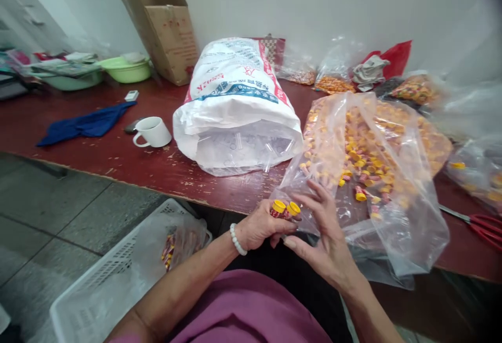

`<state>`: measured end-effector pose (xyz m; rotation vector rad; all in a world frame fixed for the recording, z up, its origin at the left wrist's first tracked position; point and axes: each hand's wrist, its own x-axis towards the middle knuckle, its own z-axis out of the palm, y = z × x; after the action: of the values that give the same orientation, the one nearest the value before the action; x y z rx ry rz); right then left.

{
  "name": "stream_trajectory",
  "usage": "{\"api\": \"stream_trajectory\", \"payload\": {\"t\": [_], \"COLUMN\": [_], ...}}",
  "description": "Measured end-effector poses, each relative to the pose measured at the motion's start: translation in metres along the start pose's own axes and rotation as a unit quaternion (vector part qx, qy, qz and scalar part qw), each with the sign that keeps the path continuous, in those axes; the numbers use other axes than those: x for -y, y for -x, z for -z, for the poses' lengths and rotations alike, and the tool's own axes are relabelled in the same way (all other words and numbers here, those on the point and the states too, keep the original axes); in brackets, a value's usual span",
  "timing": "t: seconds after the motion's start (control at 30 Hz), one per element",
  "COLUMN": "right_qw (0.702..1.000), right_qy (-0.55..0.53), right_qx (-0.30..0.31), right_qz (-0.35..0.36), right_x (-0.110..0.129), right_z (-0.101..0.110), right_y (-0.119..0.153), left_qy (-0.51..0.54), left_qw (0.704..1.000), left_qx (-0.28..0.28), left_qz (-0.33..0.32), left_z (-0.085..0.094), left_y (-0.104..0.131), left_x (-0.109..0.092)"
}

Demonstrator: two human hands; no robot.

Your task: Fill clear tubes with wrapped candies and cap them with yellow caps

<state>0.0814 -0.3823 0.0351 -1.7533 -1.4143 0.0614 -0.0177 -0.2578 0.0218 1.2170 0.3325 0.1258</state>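
Two small red tubes with yellow caps point(278, 207) stick up from my left hand point(261, 225), whose fingers are wrapped round them. Close beside it, my right hand point(323, 228) has its thumb and fingers spread, with nothing visible between them. Just beyond the right hand lies a clear plastic bag point(415, 233), its mouth toward me, full of similar yellow-capped pieces point(358, 162). A white woven sack point(235, 71) lies open toward me on the red table point(164, 168), with clear tubes point(269, 157) at its mouth.
Left of the sack are a white mug point(152, 133), a blue cloth point(88, 123) and a cardboard box point(168, 39). Red-handled scissors point(484, 225) lie at the right. Below the table edge stands a white basket point(92, 270) with bagged pieces. Filled bags point(335, 79) line the wall.
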Motion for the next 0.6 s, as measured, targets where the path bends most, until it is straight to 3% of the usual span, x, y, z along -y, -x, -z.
{"api": "stream_trajectory", "payload": {"t": [0.1, 0.2, 0.33, 0.4, 0.5, 0.6], "right_qw": [0.995, 0.978, 0.963, 0.962, 0.975, 0.987], "right_qy": [0.085, 0.159, 0.156, 0.137, 0.067, 0.029], "right_qx": [-0.012, -0.001, -0.045, -0.027, 0.052, 0.075], "right_qz": [0.050, 0.134, 0.216, 0.233, 0.204, 0.140], "right_x": [0.002, 0.002, 0.002, 0.007, 0.019, 0.022], "right_z": [-0.012, -0.039, -0.078, -0.091, -0.097, -0.090], "right_y": [-0.002, 0.002, 0.007, 0.007, 0.004, -0.001], "left_qy": [0.094, 0.156, 0.183, 0.196, 0.177, 0.076], "left_qw": [0.995, 0.986, 0.974, 0.968, 0.967, 0.945], "left_qx": [-0.016, -0.044, -0.091, -0.114, -0.166, -0.316], "left_qz": [0.025, 0.043, 0.096, 0.110, 0.077, 0.042], "left_z": [0.006, 0.009, 0.015, 0.022, 0.048, 0.099], "left_y": [0.007, 0.017, 0.034, 0.046, 0.070, 0.101], "left_x": [0.000, 0.003, 0.010, 0.014, 0.026, 0.045]}}
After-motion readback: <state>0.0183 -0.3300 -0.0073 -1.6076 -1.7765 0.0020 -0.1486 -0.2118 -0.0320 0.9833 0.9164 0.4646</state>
